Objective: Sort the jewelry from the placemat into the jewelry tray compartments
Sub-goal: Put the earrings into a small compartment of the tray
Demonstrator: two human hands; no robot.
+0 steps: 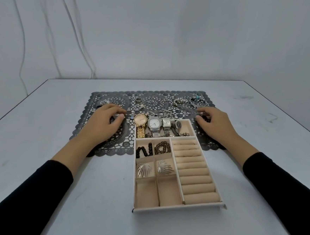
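A beige jewelry tray (178, 206) lies partly on a dark lace placemat (167, 93). Its far compartment holds a gold watch (140, 121) and several other watches (153, 124). Black beads (143, 151), brown beads (162, 149) and two silver fan earrings (144, 170) fill small compartments. On the mat lie several rings (158, 100), a pearl bracelet (181, 101) and a bangle with a turquoise bead (197, 97). My left hand (103, 123) curls thumb and fingers round a small dark item (114, 118) on the mat. Right of the tray, my right hand (215, 122) pinches dark beads (205, 120).
The ring rolls (192, 169) on the tray's right side and the two near compartments (145, 194) hold nothing. A silver chain (166, 113) lies just beyond the watches. The white table (64, 197) ends at edges on the left and right; a grey wall stands behind.
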